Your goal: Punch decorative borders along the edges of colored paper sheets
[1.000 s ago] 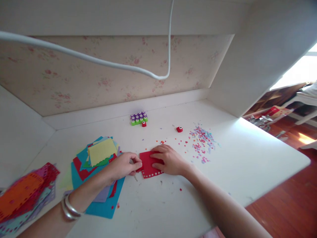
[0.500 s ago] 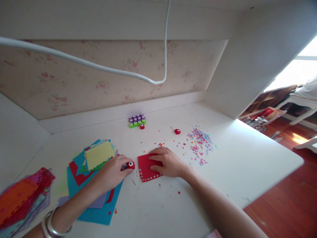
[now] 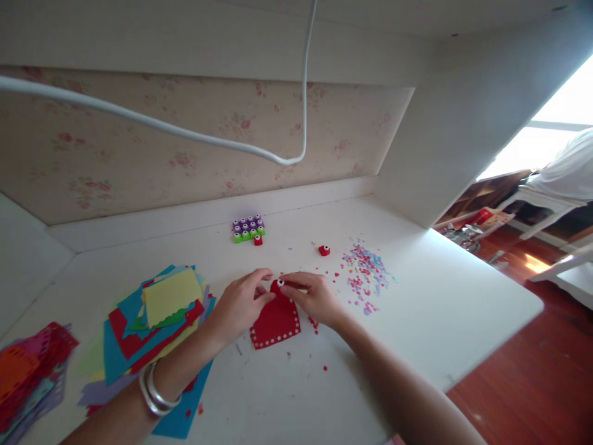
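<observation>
Between my hands lies a red sheet of paper (image 3: 277, 322), with small punched shapes along its near and right edges. At its far edge sits a red craft punch (image 3: 275, 286) with a white and black button. My right hand (image 3: 319, 298) is closed around the punch with thumb and fingers. My left hand (image 3: 243, 304) curves over the paper's left side, its index finger and thumb apart beside the punch; nothing shows gripped in it. The far left part of the sheet is hidden beneath it.
Another red punch (image 3: 324, 250) stands near a scatter of paper confetti (image 3: 365, 272). Purple and green punches (image 3: 248, 228) stand in rows at the back, one red punch (image 3: 258, 240) beside them. Coloured paper (image 3: 171, 296) and punched sheets (image 3: 32, 371) lie left. A white cable (image 3: 208, 139) hangs overhead.
The red paper has turned so its punched edges face near and right. The punch has moved right from my left hand to the far edge, into my right hand.
</observation>
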Available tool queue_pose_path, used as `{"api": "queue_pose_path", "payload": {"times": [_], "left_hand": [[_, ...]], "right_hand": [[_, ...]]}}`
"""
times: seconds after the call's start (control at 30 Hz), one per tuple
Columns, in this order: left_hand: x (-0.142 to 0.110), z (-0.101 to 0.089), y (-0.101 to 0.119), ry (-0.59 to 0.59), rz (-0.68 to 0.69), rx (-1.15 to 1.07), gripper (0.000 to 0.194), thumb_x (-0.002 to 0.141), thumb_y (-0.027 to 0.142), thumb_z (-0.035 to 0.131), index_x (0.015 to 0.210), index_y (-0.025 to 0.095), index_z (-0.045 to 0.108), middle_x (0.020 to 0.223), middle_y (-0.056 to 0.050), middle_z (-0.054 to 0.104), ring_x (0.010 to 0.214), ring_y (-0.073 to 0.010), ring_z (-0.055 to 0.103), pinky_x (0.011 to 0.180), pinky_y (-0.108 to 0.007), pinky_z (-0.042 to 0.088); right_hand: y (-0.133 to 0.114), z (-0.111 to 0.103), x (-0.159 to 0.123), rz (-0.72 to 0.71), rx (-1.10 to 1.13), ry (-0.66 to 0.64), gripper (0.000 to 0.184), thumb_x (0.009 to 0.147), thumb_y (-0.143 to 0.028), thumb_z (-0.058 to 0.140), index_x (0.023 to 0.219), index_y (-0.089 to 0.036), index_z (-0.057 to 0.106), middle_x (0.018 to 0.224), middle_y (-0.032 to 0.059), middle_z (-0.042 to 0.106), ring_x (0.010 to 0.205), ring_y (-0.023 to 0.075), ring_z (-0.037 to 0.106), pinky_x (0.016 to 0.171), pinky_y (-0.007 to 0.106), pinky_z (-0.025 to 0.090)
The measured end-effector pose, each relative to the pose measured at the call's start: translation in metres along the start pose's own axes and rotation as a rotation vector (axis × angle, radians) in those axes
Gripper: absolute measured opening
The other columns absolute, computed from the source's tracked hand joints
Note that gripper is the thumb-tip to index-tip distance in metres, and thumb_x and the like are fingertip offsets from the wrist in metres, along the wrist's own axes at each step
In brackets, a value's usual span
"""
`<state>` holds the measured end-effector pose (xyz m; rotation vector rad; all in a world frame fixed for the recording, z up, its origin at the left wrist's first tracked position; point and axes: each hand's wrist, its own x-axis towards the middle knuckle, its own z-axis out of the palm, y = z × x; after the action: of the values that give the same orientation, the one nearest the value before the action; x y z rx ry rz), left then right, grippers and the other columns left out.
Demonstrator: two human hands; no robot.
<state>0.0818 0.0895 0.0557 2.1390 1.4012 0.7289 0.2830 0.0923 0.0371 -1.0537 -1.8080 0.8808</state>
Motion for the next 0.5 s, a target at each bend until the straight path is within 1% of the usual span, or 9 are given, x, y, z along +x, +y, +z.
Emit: {"api": "queue_pose_path", "payload": {"times": [0.07, 0.1, 0.17, 0.2, 0.27, 0.33, 0.4, 0.5], "left_hand": [[0.007, 0.001, -0.006, 0.022, 0.017, 0.097, 0.033, 0.087, 0.027, 0.057, 0.119, 0.023, 0.054, 0.113, -0.002, 0.066, 0.081, -0.0144, 0.068, 0.078, -0.026, 0.053], [0.011, 0.001, -0.011, 0.026, 0.025, 0.154, 0.031, 0.088, 0.028, 0.055, 0.118, 0.022, 0.054, 0.113, -0.003, 0.065, 0.08, -0.0141, 0.067, 0.077, -0.026, 0.053], [0.021, -0.002, -0.021, 0.023, 0.029, 0.228, 0.027, 0.09, 0.03, 0.052, 0.114, 0.021, 0.057, 0.113, -0.004, 0.063, 0.079, -0.0144, 0.067, 0.076, -0.026, 0.053], [0.026, -0.004, -0.026, 0.022, 0.026, 0.253, 0.026, 0.09, 0.03, 0.051, 0.112, 0.02, 0.059, 0.113, -0.004, 0.063, 0.079, -0.0151, 0.067, 0.077, -0.027, 0.053], [0.037, -0.009, -0.036, 0.032, 0.019, 0.31, 0.025, 0.09, 0.028, 0.048, 0.11, 0.019, 0.061, 0.115, -0.006, 0.061, 0.085, -0.0176, 0.066, 0.083, -0.03, 0.052], [0.048, -0.013, -0.043, 0.041, 0.016, 0.374, 0.027, 0.09, 0.026, 0.047, 0.111, 0.018, 0.062, 0.119, -0.007, 0.059, 0.097, -0.0207, 0.064, 0.092, -0.033, 0.048], [0.059, -0.017, -0.047, 0.04, 0.022, 0.43, 0.029, 0.09, 0.023, 0.046, 0.115, 0.017, 0.061, 0.124, -0.008, 0.057, 0.107, -0.0227, 0.06, 0.098, -0.034, 0.044], [0.074, -0.019, -0.047, 0.032, 0.036, 0.497, 0.033, 0.091, 0.021, 0.044, 0.121, 0.018, 0.059, 0.133, -0.009, 0.053, 0.118, -0.0239, 0.054, 0.104, -0.035, 0.04]], "right_hand": [[0.013, -0.008, 0.005, 0.094, -0.069, 0.149, 0.024, 0.088, -0.038, 0.06, 0.105, -0.026, 0.071, 0.098, 0.0031, 0.074, 0.084, 0.0181, 0.069, 0.077, 0.031, 0.053], [0.02, -0.014, 0.008, 0.128, -0.14, 0.233, 0.025, 0.088, -0.04, 0.058, 0.105, -0.025, 0.071, 0.097, 0.0036, 0.074, 0.083, 0.0185, 0.069, 0.077, 0.032, 0.053], [0.033, -0.026, 0.014, 0.173, -0.334, 0.366, 0.027, 0.09, -0.041, 0.055, 0.105, -0.025, 0.071, 0.097, 0.0041, 0.073, 0.082, 0.0194, 0.067, 0.077, 0.033, 0.051], [0.039, -0.033, 0.017, 0.19, -0.437, 0.404, 0.028, 0.091, -0.041, 0.053, 0.105, -0.026, 0.071, 0.098, 0.0044, 0.073, 0.083, 0.0201, 0.066, 0.077, 0.033, 0.05], [0.048, -0.042, 0.021, 0.212, -0.62, 0.427, 0.028, 0.092, -0.04, 0.051, 0.104, -0.026, 0.071, 0.099, 0.0051, 0.072, 0.088, 0.0219, 0.064, 0.079, 0.034, 0.047], [0.054, -0.047, 0.024, 0.208, -0.756, 0.415, 0.028, 0.093, -0.039, 0.05, 0.104, -0.025, 0.071, 0.1, 0.0059, 0.07, 0.091, 0.0235, 0.061, 0.08, 0.036, 0.045], [0.058, -0.046, 0.027, 0.188, -0.85, 0.404, 0.027, 0.093, -0.038, 0.05, 0.103, -0.024, 0.071, 0.1, 0.0068, 0.069, 0.092, 0.0242, 0.059, 0.08, 0.036, 0.043], [0.062, -0.043, 0.031, 0.167, -0.927, 0.412, 0.026, 0.094, -0.037, 0.049, 0.102, -0.023, 0.07, 0.097, 0.008, 0.066, 0.09, 0.0237, 0.056, 0.078, 0.035, 0.041]]}}
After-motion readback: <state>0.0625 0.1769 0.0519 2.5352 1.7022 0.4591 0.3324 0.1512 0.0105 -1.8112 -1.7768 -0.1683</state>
